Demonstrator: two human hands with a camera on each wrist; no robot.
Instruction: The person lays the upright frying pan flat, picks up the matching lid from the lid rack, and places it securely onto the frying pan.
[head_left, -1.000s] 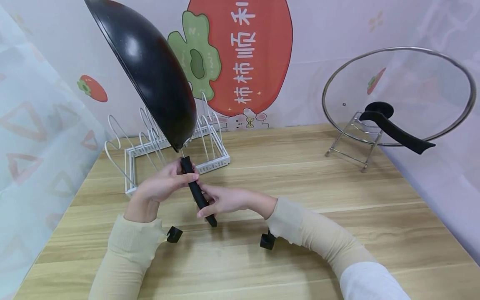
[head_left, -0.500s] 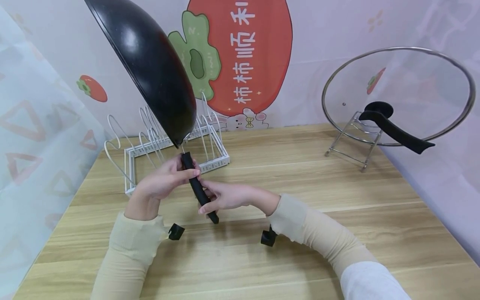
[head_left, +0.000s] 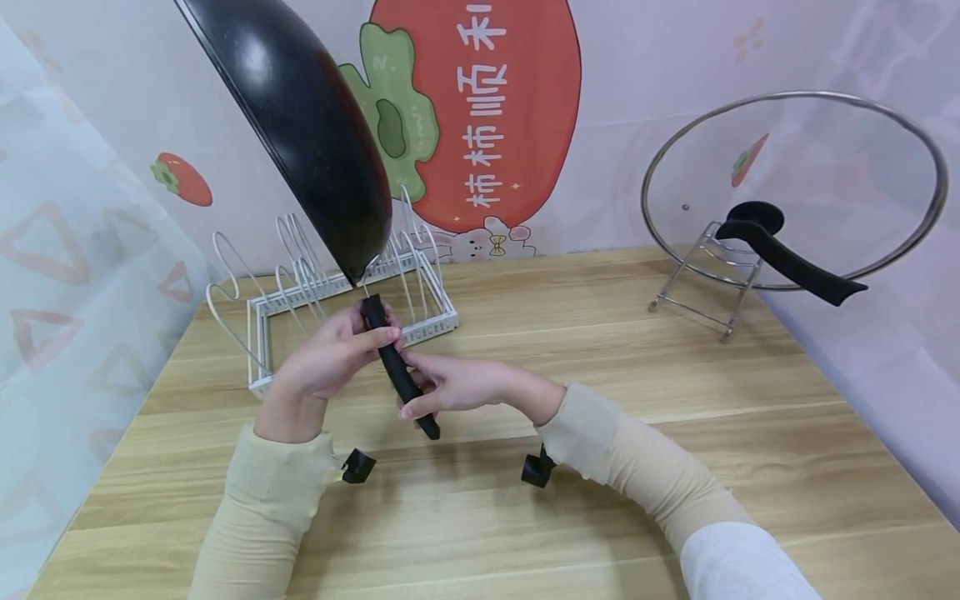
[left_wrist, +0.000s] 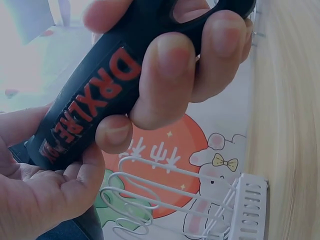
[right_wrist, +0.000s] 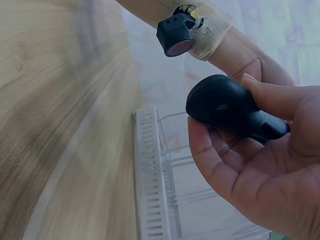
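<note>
A black wok (head_left: 300, 108) is held up at a tilt on the left, its rounded underside facing right and its top cut off by the head view. My left hand (head_left: 330, 354) grips the upper part of its black handle (head_left: 397, 367), close to the pan. Lower down, my right hand (head_left: 457, 385) pinches the handle between thumb and fingers. Red lettering runs along the handle (left_wrist: 90, 105) in the left wrist view. The handle's rounded end (right_wrist: 215, 102) pokes out past the right fingers in the right wrist view.
Behind the wok stands a white wire rack (head_left: 258, 333) with upright loops. At the back right a glass lid (head_left: 847, 183) with a black knob leans on a small metal stand (head_left: 705, 287). All stand on a wood-grain table (head_left: 600, 333) before printed cloth walls.
Both hands have risen slightly, carrying the wok and its handle a little upward and to the right. The grip of each hand looks the same. The lid and rack stay put.
</note>
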